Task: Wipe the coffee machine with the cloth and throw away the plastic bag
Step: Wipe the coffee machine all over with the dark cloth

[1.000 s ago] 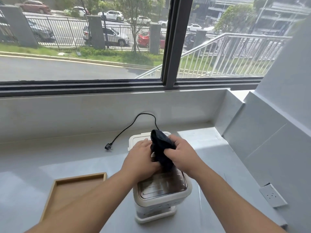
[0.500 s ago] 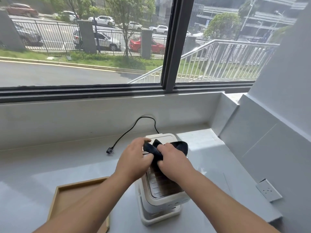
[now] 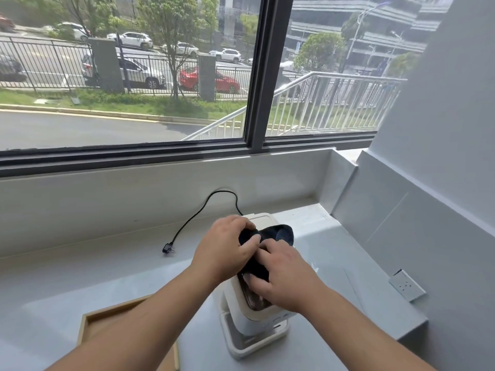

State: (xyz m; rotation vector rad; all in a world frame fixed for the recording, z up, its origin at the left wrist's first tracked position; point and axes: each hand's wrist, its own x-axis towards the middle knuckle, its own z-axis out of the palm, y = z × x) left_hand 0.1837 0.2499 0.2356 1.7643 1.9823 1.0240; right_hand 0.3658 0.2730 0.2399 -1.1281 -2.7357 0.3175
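while your left hand (image 3: 225, 249) and right hand (image 3: 285, 279) both grip the cloth (image 3: 281, 232) on the machine (image 3: 254, 321), spread it flat and wipe with even pressure, avoiding tipping.

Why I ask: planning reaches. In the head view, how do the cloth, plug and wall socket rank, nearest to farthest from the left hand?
1. Cloth: gripped by the left hand itself.
2. Plug: lying off to its left.
3. Wall socket: far right, on the wall.

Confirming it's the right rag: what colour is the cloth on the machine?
The cloth is dark, near black; head view.
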